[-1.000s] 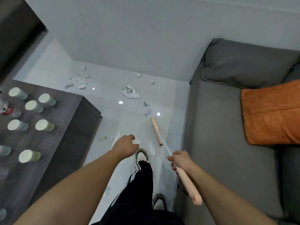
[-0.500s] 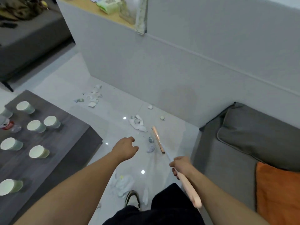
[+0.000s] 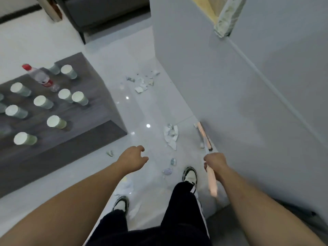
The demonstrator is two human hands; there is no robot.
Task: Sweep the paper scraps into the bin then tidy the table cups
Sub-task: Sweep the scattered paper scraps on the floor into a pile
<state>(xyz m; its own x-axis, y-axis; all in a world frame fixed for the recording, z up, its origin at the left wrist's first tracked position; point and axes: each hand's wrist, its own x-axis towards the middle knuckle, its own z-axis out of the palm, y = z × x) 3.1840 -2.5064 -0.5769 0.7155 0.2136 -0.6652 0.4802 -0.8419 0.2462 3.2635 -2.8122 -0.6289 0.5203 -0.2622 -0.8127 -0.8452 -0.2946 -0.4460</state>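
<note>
My right hand (image 3: 215, 162) grips the pink handle of a broom (image 3: 212, 180); its head (image 3: 204, 134) rests on the white floor against the grey wall. A crumpled paper clump (image 3: 171, 134) lies just left of the broom head. More paper scraps (image 3: 142, 82) are scattered farther off near the wall corner, and small bits (image 3: 167, 171) lie by my feet. My left hand (image 3: 132, 159) hangs over the floor, loosely curled and holding nothing. Several paper cups (image 3: 55, 121) stand on the dark table (image 3: 99, 110) at left.
A plastic bottle with a red cap (image 3: 40, 77) stands among the cups. A grey half-wall (image 3: 230, 103) runs along the right side. A dark sofa (image 3: 104, 9) stands at the far end. My two shoes (image 3: 190, 175) are on the floor below the hands.
The view has swung left and forward: the grey sofa and orange cushion have left the frame, the table is closer. The broom head has moved right, up against the wall.
</note>
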